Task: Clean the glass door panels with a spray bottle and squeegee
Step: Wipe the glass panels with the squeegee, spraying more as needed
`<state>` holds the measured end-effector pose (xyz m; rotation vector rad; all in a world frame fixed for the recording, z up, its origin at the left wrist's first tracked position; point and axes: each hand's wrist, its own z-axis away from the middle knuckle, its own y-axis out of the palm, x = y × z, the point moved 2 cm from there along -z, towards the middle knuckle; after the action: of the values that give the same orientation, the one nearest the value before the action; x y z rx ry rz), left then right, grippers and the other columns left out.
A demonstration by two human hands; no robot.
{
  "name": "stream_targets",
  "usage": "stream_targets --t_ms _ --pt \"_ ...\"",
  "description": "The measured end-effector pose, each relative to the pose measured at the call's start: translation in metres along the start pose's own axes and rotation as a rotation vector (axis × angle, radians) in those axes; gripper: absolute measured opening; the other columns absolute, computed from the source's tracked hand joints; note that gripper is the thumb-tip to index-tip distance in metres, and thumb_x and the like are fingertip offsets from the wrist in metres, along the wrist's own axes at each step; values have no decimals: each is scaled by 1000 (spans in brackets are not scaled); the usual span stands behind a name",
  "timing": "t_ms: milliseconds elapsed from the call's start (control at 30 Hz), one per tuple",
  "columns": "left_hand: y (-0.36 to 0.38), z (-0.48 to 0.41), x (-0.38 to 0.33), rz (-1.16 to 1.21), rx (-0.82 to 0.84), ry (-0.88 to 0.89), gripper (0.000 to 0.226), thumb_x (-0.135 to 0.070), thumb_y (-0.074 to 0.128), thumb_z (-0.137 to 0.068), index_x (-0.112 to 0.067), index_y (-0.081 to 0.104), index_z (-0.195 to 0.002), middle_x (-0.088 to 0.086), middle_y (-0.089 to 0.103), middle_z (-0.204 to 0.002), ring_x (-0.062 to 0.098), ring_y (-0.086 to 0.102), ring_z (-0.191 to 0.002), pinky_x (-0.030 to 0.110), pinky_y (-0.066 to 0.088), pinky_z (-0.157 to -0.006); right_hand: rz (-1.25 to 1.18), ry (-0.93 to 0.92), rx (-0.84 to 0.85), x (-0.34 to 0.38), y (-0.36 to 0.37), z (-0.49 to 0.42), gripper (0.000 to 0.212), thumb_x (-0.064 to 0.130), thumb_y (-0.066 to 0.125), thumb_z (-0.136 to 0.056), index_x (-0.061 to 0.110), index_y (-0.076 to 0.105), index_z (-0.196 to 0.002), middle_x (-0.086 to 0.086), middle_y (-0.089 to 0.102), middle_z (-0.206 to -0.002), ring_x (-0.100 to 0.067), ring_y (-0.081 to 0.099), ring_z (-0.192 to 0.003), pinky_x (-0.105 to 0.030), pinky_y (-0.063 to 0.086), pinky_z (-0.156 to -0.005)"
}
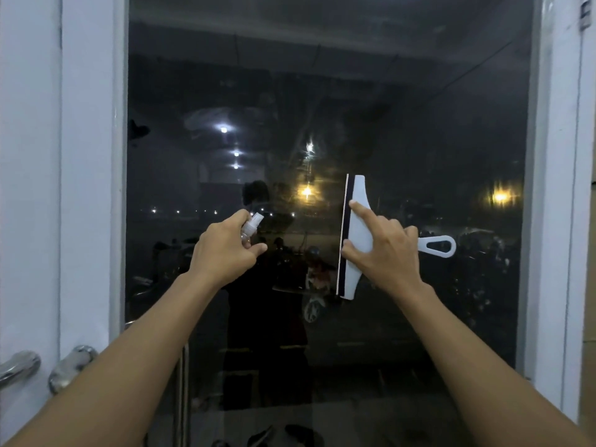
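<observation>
The left hand (227,250) clamps a clear spray bottle (252,224) in curled fingers, and at its 3 o'clock the right hand (383,251) pinches a white squeegee (356,230), blade upright.

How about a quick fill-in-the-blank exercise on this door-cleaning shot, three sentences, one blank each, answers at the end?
1. The left hand grips the spray bottle, and the right hand holds the squeegee by its ____ plastic body.
2. The squeegee's looped handle points to the person's ____.
3. At lower left, the number of shiny metal door handles in view is ____.
Missing words: white; right; two.
</observation>
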<state>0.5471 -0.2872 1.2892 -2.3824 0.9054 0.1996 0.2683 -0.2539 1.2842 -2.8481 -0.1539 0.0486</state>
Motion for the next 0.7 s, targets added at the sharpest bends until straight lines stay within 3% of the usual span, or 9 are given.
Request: stream_targets --t_ms 167,367,700 --pt "0 1 -1 -8 18 9 33 -37 79 -81 -31 47 -86 -9 62 -68 9 60 -66 30 46 -58 -92 -76 -83 58 3 2 62 53 56 -85 31 40 -141 12 44 -67 -9 38 -60 -30 22 -65" --pt "0 4 -1 27 32 26 24 -26 72 -84 -24 49 -91 -4 62 -73 19 61 -66 45 55 -65 -105 -97 -69 123 18 -13 63 51 58 -83 30 40 -140 11 51 -66 -12 46 -60 -32 28 -67" --pt "2 5 -1 4 29 14 28 -31 74 -86 -22 50 -98 -1 62 -77 20 62 -73 45 55 -71 -25 -80 -100 73 24 -6 58 52 56 -87 27 43 -139 10 44 -61 -11 37 -55 -31 22 -65"
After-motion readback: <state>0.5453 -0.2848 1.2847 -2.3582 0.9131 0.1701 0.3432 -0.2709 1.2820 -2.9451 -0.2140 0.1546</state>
